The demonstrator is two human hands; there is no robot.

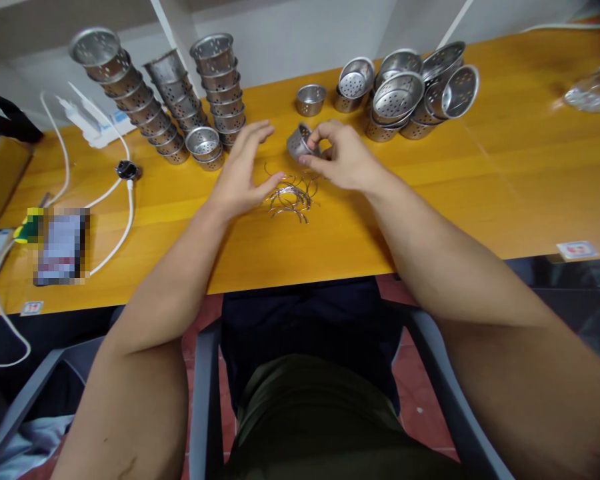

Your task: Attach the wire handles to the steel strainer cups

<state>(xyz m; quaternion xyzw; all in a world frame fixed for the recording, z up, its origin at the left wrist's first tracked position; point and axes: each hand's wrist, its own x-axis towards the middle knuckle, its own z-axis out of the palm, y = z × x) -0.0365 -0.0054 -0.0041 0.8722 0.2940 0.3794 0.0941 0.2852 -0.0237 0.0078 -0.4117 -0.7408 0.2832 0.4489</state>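
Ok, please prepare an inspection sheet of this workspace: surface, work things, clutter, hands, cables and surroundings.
Surface: orange wooden table
Work things: stacked metal cups left, grouped cups right, loose wires in the middle
Clutter: phone-like device, pixelated; clear plastic at far right
Hands: right hand grips a tilted cup; left hand open beside the wires, contact unclear
Cables: white cables at left, one hanging past the table edge
Surroundings: grey chair, pale wall, red floor

Soft light leaves the table [520, 173] bright, the floor [415, 387] below it dimmer. On it, cups [399, 97] glint, slightly blurred, and 1 phone [60, 247] is obscured by pixelation.
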